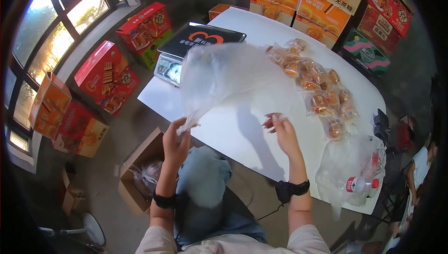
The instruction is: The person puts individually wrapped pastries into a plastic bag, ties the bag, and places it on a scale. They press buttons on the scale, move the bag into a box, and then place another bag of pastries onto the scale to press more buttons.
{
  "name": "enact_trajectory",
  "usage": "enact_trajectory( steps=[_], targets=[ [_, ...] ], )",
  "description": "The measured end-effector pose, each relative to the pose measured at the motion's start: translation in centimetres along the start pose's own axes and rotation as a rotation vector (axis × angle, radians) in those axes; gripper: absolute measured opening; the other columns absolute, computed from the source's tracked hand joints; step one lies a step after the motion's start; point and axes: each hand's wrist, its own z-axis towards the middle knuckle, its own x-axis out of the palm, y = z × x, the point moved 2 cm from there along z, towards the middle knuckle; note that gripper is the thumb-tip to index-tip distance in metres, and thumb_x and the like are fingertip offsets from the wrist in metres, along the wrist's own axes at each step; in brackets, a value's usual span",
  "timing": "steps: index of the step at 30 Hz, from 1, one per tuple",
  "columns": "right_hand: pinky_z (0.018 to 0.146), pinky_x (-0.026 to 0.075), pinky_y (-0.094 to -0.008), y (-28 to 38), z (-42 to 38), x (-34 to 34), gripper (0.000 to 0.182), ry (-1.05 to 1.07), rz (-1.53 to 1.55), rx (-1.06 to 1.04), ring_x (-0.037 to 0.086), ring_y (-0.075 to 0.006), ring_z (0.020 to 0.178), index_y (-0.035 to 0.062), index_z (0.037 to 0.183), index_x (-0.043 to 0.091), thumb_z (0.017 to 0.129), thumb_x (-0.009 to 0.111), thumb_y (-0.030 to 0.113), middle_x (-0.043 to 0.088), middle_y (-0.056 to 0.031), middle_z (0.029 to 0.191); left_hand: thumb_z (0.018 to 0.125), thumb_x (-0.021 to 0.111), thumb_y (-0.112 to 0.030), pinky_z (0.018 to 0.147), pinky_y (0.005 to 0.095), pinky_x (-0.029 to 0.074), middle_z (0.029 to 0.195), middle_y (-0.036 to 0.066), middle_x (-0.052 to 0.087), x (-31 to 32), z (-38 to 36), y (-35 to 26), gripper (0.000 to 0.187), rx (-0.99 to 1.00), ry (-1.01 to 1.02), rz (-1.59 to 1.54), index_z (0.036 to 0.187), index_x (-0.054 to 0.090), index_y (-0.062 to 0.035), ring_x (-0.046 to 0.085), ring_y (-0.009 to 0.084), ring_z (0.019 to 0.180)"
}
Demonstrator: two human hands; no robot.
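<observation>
A thin, clear plastic bag [228,74] billows above the white table [219,135], in front of the scale [200,39]. Its gathered end is pinched in my left hand [176,139]. My right hand [281,130] is raised over the table, to the right of the bag, its fingers apart and nothing in them. Several individually wrapped pastries [322,100] lie in a pile beyond my right hand. Nearer the right edge are more crumpled clear bags [333,165] and a plastic bottle [359,185] with a red cap.
An open cardboard box [128,181] with a plastic bag inside stands on the floor at my left. Red and orange cartons [106,79] line the window side, and more cartons [322,13] are stacked behind the table. Another person [417,174] is at the far right.
</observation>
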Motion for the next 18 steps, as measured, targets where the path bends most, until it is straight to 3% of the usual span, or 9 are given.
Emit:
enact_trajectory(
  steps=[3,7,10,12,14,16,18],
  targets=[
    [0.061,0.046,-0.0240,-2.1,-0.6,0.2,0.031,0.193,-0.018,0.135,0.058,-0.0136,0.074,0.0036,0.115,0.047,0.094,0.040,0.025,0.057,-0.0079,0.094,0.076,0.054,0.004,0.071,0.0266,0.046,0.088,0.012,0.063,-0.6,-1.8,1.9,0.021,0.143,-0.040,0.241,0.097,0.054,0.0026,0.061,0.0186,0.081],
    [0.057,0.045,-0.0225,-1.9,-1.4,-0.8,0.032,0.244,-0.017,0.187,0.057,-0.0128,0.075,0.0036,0.117,0.045,0.093,0.041,0.024,0.057,-0.0079,0.093,0.074,0.053,0.007,0.070,0.0285,0.045,0.080,0.009,0.063,-1.2,-3.4,1.5,0.020,0.043,0.023,0.154,0.092,0.056,0.0000,0.059,0.0211,0.078],
    [0.053,0.044,-0.0217,-2.2,-1.6,-3.3,0.031,0.207,-0.065,0.247,0.057,-0.0121,0.075,0.0035,0.117,0.045,0.092,0.041,0.022,0.057,-0.0079,0.095,0.073,0.053,0.006,0.072,0.0293,0.043,0.082,0.008,0.063,-1.3,-3.9,2.0,0.020,0.026,0.041,0.043,0.091,0.056,-0.0010,0.058,0.0223,0.078],
    [0.052,0.043,-0.0211,-3.3,-1.1,-6.0,0.032,-0.003,-0.103,0.197,0.057,-0.0117,0.075,0.0038,0.117,0.045,0.091,0.043,0.021,0.056,-0.0075,0.098,0.072,0.054,0.005,0.074,0.0306,0.042,0.084,0.006,0.062,-1.4,-4.1,1.7,0.019,0.034,0.054,0.097,0.090,0.056,-0.0019,0.056,0.0230,0.078],
    [0.064,0.045,-0.0278,-4.4,0.1,-9.0,0.035,-0.267,-0.358,0.142,0.058,-0.0187,0.082,0.0031,0.116,0.045,0.088,0.049,0.024,0.056,-0.0092,0.101,0.069,0.055,0.005,0.077,0.0336,0.041,0.085,0.007,0.062,-1.5,-4.1,1.3,0.022,0.137,0.084,0.231,0.090,0.057,-0.0024,0.056,0.0251,0.078],
    [0.086,0.040,-0.0395,-4.0,1.5,-11.5,0.045,-0.510,-1.107,-0.151,0.050,-0.0294,0.102,0.0002,0.117,0.043,0.083,0.057,0.025,0.050,-0.0181,0.113,0.066,0.055,0.005,0.078,0.0353,0.041,0.085,0.008,0.062,-1.5,-4.2,0.9,0.025,0.161,0.099,0.222,0.090,0.057,-0.0026,0.057,0.0257,0.080],
    [0.092,0.035,-0.0430,-3.7,3.9,-13.3,0.051,-0.551,-1.228,-0.159,0.043,-0.0321,0.110,-0.0001,0.120,0.040,0.080,0.060,0.025,0.045,-0.0195,0.119,0.064,0.056,0.005,0.080,0.0369,0.041,0.085,0.008,0.061,-1.3,-4.3,0.4,0.028,0.189,0.115,0.215,0.091,0.057,-0.0027,0.057,0.0263,0.081]
  ],
)
